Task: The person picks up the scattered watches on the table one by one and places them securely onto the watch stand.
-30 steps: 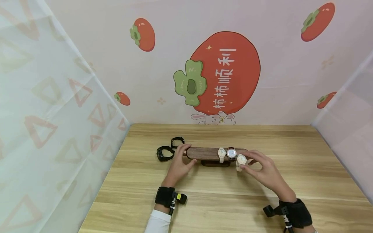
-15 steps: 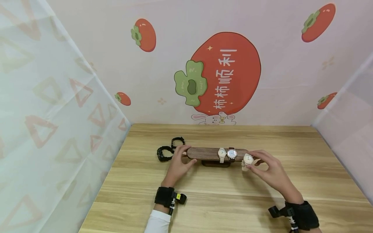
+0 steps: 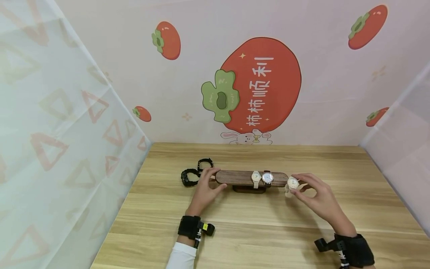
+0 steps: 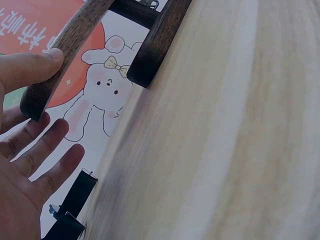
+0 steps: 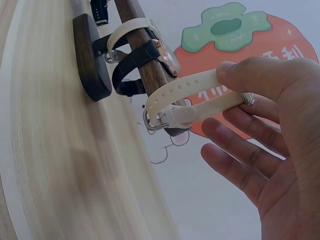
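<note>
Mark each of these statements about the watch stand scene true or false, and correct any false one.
1. The right hand pinches a cream-strapped watch just off the stand's right end. True.
2. Four watches sit on the wooden stand. False: two are on it.
3. The left hand grips the stand's left end. True.
4. The two black watches lie right of the stand. False: they lie to its left.
5. The held watch's strap is unbuckled and flat. False: in the right wrist view it forms a buckled loop.

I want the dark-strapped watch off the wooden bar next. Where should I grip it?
Pinch the dark-strapped watch by its case edges from the front and slide it rightward: its buckled strap loops the wooden bar, whose right end is free, while the cream-strapped watch blocks the left.
</note>
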`<state>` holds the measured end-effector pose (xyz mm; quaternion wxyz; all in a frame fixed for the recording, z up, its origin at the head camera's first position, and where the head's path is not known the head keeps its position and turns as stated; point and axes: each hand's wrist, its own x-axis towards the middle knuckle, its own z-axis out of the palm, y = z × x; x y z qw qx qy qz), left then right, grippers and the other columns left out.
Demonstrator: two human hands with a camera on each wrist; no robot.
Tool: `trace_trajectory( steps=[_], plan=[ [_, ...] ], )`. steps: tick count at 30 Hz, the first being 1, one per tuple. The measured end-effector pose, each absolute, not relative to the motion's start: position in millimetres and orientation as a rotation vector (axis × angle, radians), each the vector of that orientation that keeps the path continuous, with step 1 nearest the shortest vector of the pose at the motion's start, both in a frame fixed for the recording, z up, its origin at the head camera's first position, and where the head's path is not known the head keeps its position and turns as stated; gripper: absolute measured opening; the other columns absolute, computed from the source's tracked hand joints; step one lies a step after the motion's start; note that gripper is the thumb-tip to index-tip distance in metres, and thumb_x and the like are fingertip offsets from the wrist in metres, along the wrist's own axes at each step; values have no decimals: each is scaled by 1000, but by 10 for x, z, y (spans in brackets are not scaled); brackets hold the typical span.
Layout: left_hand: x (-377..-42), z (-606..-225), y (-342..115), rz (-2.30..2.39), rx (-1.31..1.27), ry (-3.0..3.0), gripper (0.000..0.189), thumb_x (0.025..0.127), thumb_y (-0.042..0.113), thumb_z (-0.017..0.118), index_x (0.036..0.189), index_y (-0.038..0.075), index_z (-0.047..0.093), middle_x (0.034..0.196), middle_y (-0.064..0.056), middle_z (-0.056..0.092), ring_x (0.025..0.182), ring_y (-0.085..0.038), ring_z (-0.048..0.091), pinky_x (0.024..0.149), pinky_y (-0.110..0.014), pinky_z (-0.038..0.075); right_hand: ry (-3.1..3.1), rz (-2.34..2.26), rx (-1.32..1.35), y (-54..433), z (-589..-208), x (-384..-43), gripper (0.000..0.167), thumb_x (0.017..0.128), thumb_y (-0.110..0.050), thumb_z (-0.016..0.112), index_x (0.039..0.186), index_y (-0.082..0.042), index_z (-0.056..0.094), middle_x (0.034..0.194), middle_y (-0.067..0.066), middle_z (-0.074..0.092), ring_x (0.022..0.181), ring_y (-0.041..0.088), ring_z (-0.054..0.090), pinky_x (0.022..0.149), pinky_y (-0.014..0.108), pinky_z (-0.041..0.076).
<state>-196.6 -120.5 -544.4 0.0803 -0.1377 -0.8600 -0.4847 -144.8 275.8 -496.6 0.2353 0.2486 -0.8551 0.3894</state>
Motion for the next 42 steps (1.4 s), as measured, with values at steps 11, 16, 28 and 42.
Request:
trace_trajectory(
  steps=[11, 16, 28, 42],
  plan=[
    [-1962, -5449, -1210, -1477, -409, -2572, 66, 91, 22, 87, 150, 12, 59, 151, -11, 50, 143, -38, 51, 114, -61, 50, -2346, 1053, 645, 2857, -4972, -1505, 57, 76, 15, 86, 130, 1, 72, 120, 14, 71, 111, -12, 58, 79, 10, 57],
    [-1959, -5449, -1214, -1476, -427, -2561, 65, 92, 23, 86, 150, 11, 59, 150, -10, 51, 142, -38, 52, 114, -61, 50, -2356, 1048, 615, 2864, -5015, -1546, 56, 77, 13, 87, 129, 1, 73, 119, 15, 72, 111, -12, 59, 83, 11, 59],
    [-1954, -5452, -1213, -1476, -436, -2546, 65, 92, 23, 86, 150, 9, 59, 150, -11, 50, 142, -37, 52, 110, -58, 53, -2373, 1079, 632, 2808, -5074, -1648, 52, 80, 9, 87, 129, 2, 72, 121, 16, 73, 113, -14, 57, 89, 11, 59],
    [-1960, -5472, -1207, -1496, -426, -2548, 66, 92, 21, 86, 150, 10, 59, 151, -10, 51, 141, -36, 52, 111, -57, 53, -2434, 1076, 620, 2769, -5105, -1702, 50, 84, 5, 86, 131, 1, 71, 125, 15, 71, 113, -10, 59, 91, 15, 60]
  ],
)
